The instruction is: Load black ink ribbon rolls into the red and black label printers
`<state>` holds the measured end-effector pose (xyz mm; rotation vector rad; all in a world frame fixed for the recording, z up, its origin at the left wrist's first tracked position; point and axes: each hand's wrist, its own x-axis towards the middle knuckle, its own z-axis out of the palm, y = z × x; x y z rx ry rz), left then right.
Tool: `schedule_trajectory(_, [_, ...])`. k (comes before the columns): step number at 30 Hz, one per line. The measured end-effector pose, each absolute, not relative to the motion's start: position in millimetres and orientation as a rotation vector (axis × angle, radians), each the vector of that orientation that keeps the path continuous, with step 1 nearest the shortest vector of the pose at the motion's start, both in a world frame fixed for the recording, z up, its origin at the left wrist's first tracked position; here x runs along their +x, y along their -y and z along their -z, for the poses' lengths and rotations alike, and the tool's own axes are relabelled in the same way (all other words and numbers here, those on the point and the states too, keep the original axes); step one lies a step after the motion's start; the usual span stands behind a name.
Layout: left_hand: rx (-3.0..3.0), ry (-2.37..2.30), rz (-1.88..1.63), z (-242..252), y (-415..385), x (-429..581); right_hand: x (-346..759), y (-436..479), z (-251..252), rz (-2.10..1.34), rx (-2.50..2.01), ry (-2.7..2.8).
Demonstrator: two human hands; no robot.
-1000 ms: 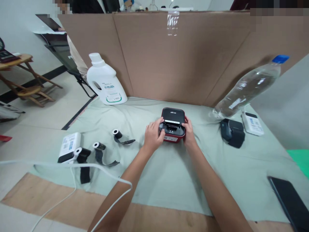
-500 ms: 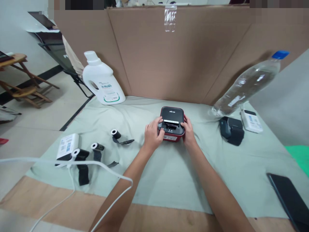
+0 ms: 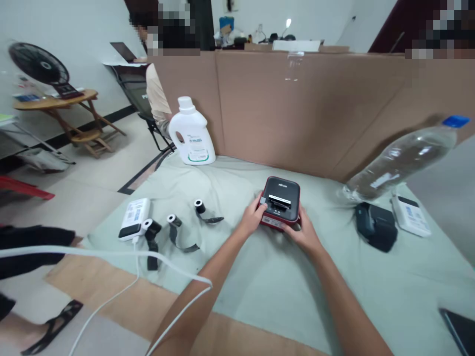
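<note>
Looks about midway: red-and-black label printer (image 3: 284, 192) already in hand, over the middle of the pale green cloth (image 3: 260, 282), between loose rolls and a black device. Got the left hand (image 3: 254, 213) curled along its left side, thumb at the front corner, and the right hand (image 3: 305, 231) round the other side, thumb tucked low in front. Fingers closed to just the printer's width, nothing else held. Can't tell about clearance underneath, or about contents under that shut-looking lid. Not done yet: letting go. Now for the count: one red-and-black printer, one black device (image 3: 376, 227) (maybe another printer), three dark rolls (image 3: 153, 226) with loose tails, two white power banks (image 3: 411, 216), at least one white cable (image 3: 137, 267), one detergent jug (image 3: 195, 141), one blue-capped clear bottle (image 3: 404, 154), one dark phone-like slab (image 3: 460, 326), cut off at the edge.
</note>
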<state>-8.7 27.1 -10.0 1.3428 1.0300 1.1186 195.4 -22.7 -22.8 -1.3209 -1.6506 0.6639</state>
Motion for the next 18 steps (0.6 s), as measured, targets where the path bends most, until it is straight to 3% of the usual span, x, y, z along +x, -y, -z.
schedule_trajectory(6, [1.223,-1.116,-1.362,-28,-51,-56,142,-6,-17,-0.534,-1.229,1.786])
schedule_trajectory(11, [1.107,-1.252,-1.549,-67,-92,-151,48,-70,-49,-0.712,-0.99,1.824])
schedule_trajectory(18, [0.764,-1.55,-1.615,-60,-137,-264,-92,-139,-29,-0.997,-0.864,1.778])
